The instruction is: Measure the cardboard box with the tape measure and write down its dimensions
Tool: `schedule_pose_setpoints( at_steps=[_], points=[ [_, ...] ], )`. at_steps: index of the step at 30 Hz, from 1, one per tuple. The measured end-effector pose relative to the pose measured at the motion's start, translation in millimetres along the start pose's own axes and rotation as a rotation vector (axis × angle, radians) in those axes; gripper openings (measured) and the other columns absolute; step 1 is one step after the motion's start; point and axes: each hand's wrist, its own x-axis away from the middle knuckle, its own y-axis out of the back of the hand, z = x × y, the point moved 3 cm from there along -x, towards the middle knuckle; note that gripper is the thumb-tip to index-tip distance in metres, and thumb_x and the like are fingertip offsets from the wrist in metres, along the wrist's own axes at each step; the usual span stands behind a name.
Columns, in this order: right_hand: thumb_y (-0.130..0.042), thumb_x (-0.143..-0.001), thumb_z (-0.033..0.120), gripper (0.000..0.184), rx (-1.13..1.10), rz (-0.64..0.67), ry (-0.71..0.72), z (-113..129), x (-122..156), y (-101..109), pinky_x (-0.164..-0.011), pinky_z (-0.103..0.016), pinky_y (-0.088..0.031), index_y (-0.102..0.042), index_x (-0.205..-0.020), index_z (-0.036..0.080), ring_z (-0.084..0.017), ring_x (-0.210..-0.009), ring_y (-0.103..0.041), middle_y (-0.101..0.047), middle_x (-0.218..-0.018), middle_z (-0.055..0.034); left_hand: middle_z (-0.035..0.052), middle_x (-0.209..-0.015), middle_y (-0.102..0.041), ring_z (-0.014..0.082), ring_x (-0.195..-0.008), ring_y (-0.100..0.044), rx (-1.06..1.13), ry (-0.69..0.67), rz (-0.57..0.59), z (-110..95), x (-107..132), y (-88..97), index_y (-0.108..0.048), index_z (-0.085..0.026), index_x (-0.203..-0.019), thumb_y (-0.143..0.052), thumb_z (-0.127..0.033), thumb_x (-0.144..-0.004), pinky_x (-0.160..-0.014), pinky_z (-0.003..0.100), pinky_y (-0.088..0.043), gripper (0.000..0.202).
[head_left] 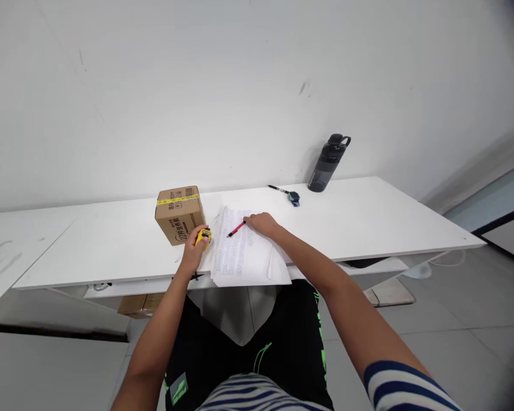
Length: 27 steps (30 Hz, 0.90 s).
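My left hand [192, 251] is closed around a yellow tape measure [204, 237] with a black part on its face, just off the near right corner of a cardboard box [177, 225]. A yellow strip runs across the top of that box. Over a stack of printed papers [235, 262], my right hand [262, 223] has its fingers closed at the end of a red pen [237, 228]. The pen slants across the sheets, its black end toward the left hand. The papers overhang the front edge of the white desk [124, 245], with one corner curled.
Farther back on the desk lie a black pen [277, 189] and a dark watch [294, 198]. A dark water bottle [328, 162] stands by the wall. Under the desktop is a white shelf [381, 265], and cardboard [139, 304] sits below on the left.
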Motion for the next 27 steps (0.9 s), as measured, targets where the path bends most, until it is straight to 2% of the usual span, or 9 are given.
schedule_pose_setpoints(
  at_steps=[2,4,7,9,11,14,17,22,27],
  points=[
    [-0.043,-0.094,0.022,0.027,-0.024,-0.042,-0.006,-1.4,7.3,-5.8,-0.069,-0.031,-0.04,-0.059,-0.115,0.016,-0.021,-0.074,-0.06,-0.068,-0.084,-0.0102,0.0065,-0.114,-0.063,0.0234,-0.109,-0.059,-0.253,-0.096,0.007,2.5,-9.1,3.1,-0.064,-0.023,-0.114,-0.053,-0.039,-0.082,-0.102,0.038,-0.044,0.037],
    [-0.035,-0.099,0.035,0.032,-0.122,-0.11,-0.018,-1.2,24.9,-11.8,-0.067,-0.029,-0.04,-0.056,-0.116,0.017,-0.019,-0.073,-0.058,-0.066,-0.082,-0.0069,0.0055,-0.115,-0.062,0.0234,-0.108,-0.06,-0.479,-0.146,0.04,5.8,-11.1,1.7,-0.066,-0.026,-0.113,-0.057,-0.041,-0.082,-0.101,0.036,-0.044,0.036],
    [-0.038,-0.095,0.055,0.043,-0.512,-0.148,-0.002,-0.2,53.7,-22.0,-0.066,-0.028,-0.042,-0.062,-0.093,0.019,-0.017,-0.071,-0.055,-0.061,-0.075,-0.0022,0.0039,-0.118,-0.062,0.0237,-0.107,-0.061,-0.681,-0.159,0.082,11.8,-8.4,-2.7,-0.067,-0.03,-0.114,-0.062,-0.045,-0.08,-0.096,0.033,-0.046,0.038],
    [-0.036,-0.094,0.058,0.049,-0.746,-0.117,-0.006,0.0,65.8,-28.9,-0.068,-0.028,-0.042,-0.063,-0.081,0.019,-0.016,-0.069,-0.053,-0.058,-0.069,-0.0006,0.0031,-0.118,-0.062,0.0232,-0.107,-0.061,-0.696,-0.162,0.086,14.7,-7.6,-4.3,-0.067,-0.031,-0.115,-0.061,-0.045,-0.081,-0.095,0.032,-0.046,0.038],
    [-0.036,-0.094,0.055,0.046,-0.818,-0.096,-0.051,-1.0,71.0,-33.9,-0.069,-0.029,-0.041,-0.064,-0.084,0.02,-0.015,-0.068,-0.053,-0.057,-0.067,0.0003,0.0024,-0.118,-0.062,0.0227,-0.107,-0.061,-0.672,-0.16,0.076,16.3,-8.7,-4.6,-0.067,-0.032,-0.115,-0.061,-0.044,-0.082,-0.096,0.031,-0.046,0.036],
    [-0.048,-0.089,0.053,0.037,-0.791,-0.098,-0.12,-2.7,71.2,-37.5,-0.065,-0.03,-0.041,-0.062,-0.077,0.021,-0.016,-0.067,-0.054,-0.059,-0.066,0.0,0.0019,-0.117,-0.063,0.0228,-0.107,-0.061,-0.668,-0.155,0.102,16.8,-11.6,-6.4,-0.068,-0.032,-0.113,-0.062,-0.045,-0.081,-0.096,0.031,-0.046,0.036],
    [-0.051,-0.086,0.056,0.042,-0.749,-0.085,-0.129,-2.8,69.8,-39.5,-0.059,-0.03,-0.038,-0.055,-0.062,0.021,-0.017,-0.063,-0.052,-0.056,-0.061,-0.0004,0.0024,-0.114,-0.065,0.0231,-0.106,-0.061,-0.683,-0.165,0.131,15.9,-13.7,-9.3,-0.069,-0.032,-0.11,-0.063,-0.047,-0.081,-0.095,0.032,-0.046,0.034],
    [-0.054,-0.085,0.052,0.042,-0.758,-0.075,-0.14,-3.4,70.3,-41.5,-0.055,-0.029,-0.033,-0.048,-0.057,0.022,-0.015,-0.057,-0.045,-0.048,-0.056,0.0016,0.0025,-0.112,-0.065,0.0224,-0.105,-0.061,-0.657,-0.176,0.144,15.8,-15.8,-11.0,-0.069,-0.031,-0.109,-0.063,-0.047,-0.081,-0.094,0.032,-0.046,0.033],
    [-0.055,-0.085,0.048,0.041,-0.825,-0.027,-0.12,-2.9,70.7,-41.4,-0.056,-0.029,-0.033,-0.047,-0.055,0.021,-0.014,-0.057,-0.045,-0.052,-0.059,0.0013,0.0022,-0.113,-0.065,0.0223,-0.105,-0.061,-0.608,-0.144,0.151,19.0,-18.4,-8.8,-0.07,-0.031,-0.109,-0.063,-0.045,-0.082,-0.096,0.032,-0.046,0.032]
  ],
)
